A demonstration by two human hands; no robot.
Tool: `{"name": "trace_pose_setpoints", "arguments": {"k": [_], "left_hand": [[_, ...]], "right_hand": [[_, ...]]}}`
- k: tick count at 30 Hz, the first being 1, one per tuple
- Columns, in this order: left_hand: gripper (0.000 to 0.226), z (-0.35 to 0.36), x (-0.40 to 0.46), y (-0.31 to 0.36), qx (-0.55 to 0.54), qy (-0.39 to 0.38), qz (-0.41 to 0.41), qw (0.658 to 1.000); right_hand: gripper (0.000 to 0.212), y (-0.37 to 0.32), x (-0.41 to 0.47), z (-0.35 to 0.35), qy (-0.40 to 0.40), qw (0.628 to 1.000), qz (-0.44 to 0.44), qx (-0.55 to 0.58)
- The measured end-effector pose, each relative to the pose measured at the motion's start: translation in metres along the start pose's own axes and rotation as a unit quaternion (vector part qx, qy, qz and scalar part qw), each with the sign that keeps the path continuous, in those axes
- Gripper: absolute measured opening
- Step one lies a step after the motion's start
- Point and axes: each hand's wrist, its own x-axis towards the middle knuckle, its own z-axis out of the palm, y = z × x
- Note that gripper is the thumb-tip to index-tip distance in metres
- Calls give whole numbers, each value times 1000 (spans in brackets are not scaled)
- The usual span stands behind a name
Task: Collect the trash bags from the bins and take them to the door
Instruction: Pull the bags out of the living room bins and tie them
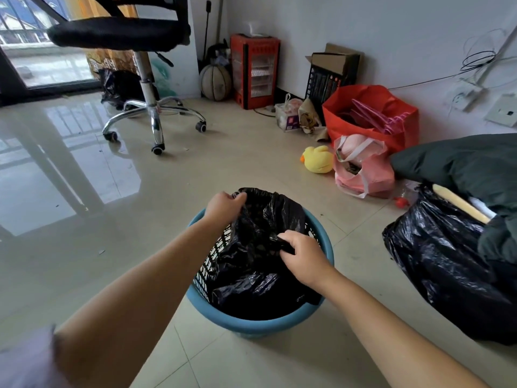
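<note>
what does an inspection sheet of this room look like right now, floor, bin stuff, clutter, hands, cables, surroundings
surface: glossy beige tile floor, a few small specks on it.
job's things: black trash bag sits inside the blue bin, its top gathered upward; a second full black bag stands on the floor to the right.
clutter: yellow duck toy, pink bag, red bag holding pink hangers, basketball, red heater, cardboard box.
grippers: left hand grips the bag's far edge; right hand pinches its near side.
cables: thin wires along the right wall.
surroundings: office chair, glass door at back left.
</note>
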Motion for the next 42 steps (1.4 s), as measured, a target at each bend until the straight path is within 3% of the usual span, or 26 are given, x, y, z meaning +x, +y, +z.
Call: {"name": "trace_pose_setpoints", "arguments": {"k": [3,5,9,12,14,16,21,23,25,26,29,31,32,33,35,36,37,39,42], "left_hand": [[31,25,19,-8,-78,-70,-55,993],[20,32,22,-5,-105,-38,-30,993],[37,28,16,-7,-167,14,20,986],[31,15,3,-10,-137,26,60,988],[32,10,-13,-9,-86,-20,125,988],[35,13,-36,-9,-33,-89,176,980],[36,19,-63,-9,-49,-142,200,968],[23,12,-64,-10,-44,-186,210,959],[24,4,-65,-13,-39,-225,222,948],[35,-1,-64,-15,-19,-242,237,941],[106,-18,-58,-24,190,-322,220,901],[113,-18,-63,-27,321,-341,186,864],[99,-13,-66,-28,339,-333,174,863],[74,-5,-69,-27,322,-310,170,878],[31,9,-68,-24,177,-223,147,947],[29,15,-68,-22,53,-193,100,975],[27,18,-66,-20,-94,-182,38,978],[25,17,-65,-12,-321,-186,-64,927],[27,6,-65,-14,-453,-253,-149,842]], "right_hand": [[29,-4,-3,-4,-32,999,-13,13],[33,-2,-4,-7,-37,999,-7,12],[26,8,-2,-11,20,999,34,-7],[19,9,4,-8,64,995,41,-70],[24,6,9,-3,80,990,-10,-116],[28,-3,14,3,49,995,-35,-80],[73,-8,17,9,-66,995,21,73],[64,-3,18,4,-96,990,41,93],[34,1,19,0,-94,991,61,70],[24,2,20,-2,-77,992,77,63],[23,5,21,-3,-5,986,128,103],[24,5,23,-1,41,976,161,140],[24,4,24,1,59,971,174,154],[24,1,24,1,72,967,180,166],[21,-9,21,0,57,964,164,202],[19,-16,17,1,19,964,146,221],[24,-21,13,1,-32,970,117,212],[57,-23,5,4,-135,985,54,95],[92,-15,1,8,-182,978,21,-95]]}}
